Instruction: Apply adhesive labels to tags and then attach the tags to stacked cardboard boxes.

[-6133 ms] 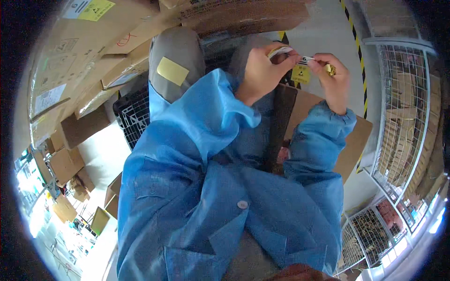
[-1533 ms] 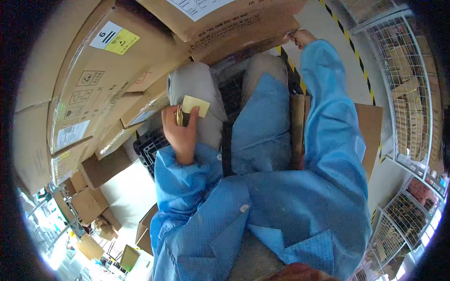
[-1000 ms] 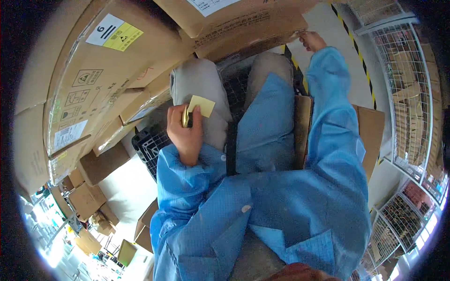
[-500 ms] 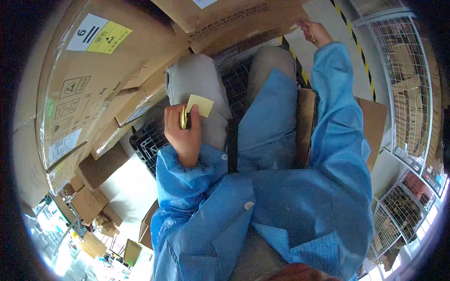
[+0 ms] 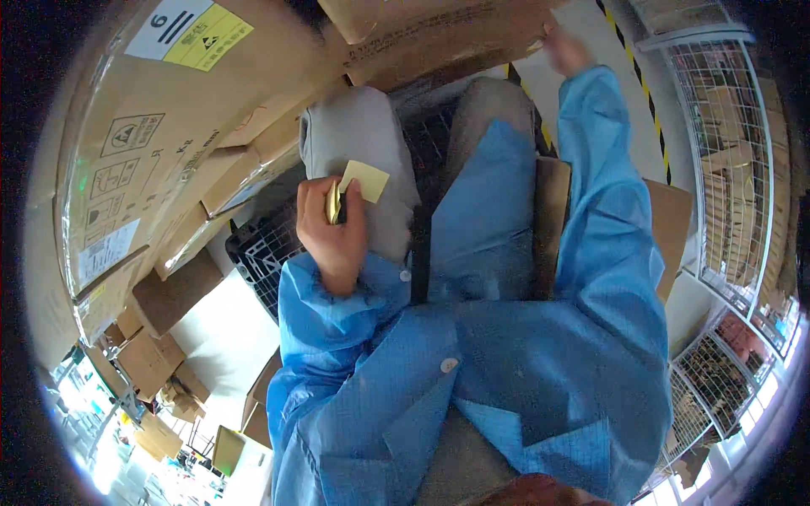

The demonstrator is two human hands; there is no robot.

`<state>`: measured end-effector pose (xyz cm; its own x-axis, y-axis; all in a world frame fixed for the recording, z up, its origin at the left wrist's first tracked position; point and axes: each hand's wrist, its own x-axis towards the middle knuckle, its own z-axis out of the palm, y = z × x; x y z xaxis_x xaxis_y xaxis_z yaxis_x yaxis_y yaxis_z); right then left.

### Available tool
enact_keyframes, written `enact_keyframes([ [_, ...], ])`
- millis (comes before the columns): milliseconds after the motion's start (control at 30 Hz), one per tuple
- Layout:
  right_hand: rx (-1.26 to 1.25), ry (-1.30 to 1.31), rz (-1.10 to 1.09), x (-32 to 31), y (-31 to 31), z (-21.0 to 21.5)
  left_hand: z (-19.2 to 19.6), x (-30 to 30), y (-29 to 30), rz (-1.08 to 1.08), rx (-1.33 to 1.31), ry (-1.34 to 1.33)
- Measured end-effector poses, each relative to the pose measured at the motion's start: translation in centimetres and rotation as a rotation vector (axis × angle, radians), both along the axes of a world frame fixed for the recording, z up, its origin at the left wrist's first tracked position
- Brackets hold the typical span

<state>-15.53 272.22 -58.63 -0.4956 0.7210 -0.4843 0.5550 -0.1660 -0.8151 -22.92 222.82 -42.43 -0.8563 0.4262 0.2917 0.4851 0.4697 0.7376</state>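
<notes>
Over my left knee, my left hand (image 5: 331,232) is closed, pinching a pale yellow square of paper (image 5: 368,181) like a sticky note between thumb and fingers. A second yellowish, curved piece (image 5: 332,202) shows inside the grip, with something small and dark beside it that I cannot make out. My right arm reaches far forward and right. Motion smears my right hand (image 5: 569,56), its fingers by the right end of a brown cardboard box (image 5: 472,35). Whether it holds anything cannot be seen.
Large taped cartons (image 5: 152,169) with labels are stacked along my left. A black plastic pallet (image 5: 261,249) lies low beside them. An opened cardboard box (image 5: 553,219) stands by my right thigh. White wire cages (image 5: 721,169) holding cardboard line the right, past yellow-black floor tape (image 5: 645,93).
My right hand has shifted slightly at the end of the box and is now blurred. My left hand keeps its grip on the yellow paper, nearly in place. The view has tilted a little.
</notes>
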Motion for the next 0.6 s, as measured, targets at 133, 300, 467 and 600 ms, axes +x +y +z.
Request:
enact_keyframes([
  [133,0.042,0.040,-0.078,0.2,0.2,-0.4,0.0,-0.1,-0.1,-0.008,-0.041,0.010],
  [300,-0.109,0.351,-0.094,0.0,-1.8,-0.3,-0.2,-0.1,-0.3,-0.002,-0.047,0.049],
  [467,-0.244,0.111,-0.135,1.2,-4.6,2.2,-0.1,-0.1,-0.2,-0.007,-0.010,-0.009],
  [600,-0.450,0.186,-0.143,0.9,-2.5,0.5,-0.4,-0.3,0.1,-0.029,-0.003,-0.018],
])
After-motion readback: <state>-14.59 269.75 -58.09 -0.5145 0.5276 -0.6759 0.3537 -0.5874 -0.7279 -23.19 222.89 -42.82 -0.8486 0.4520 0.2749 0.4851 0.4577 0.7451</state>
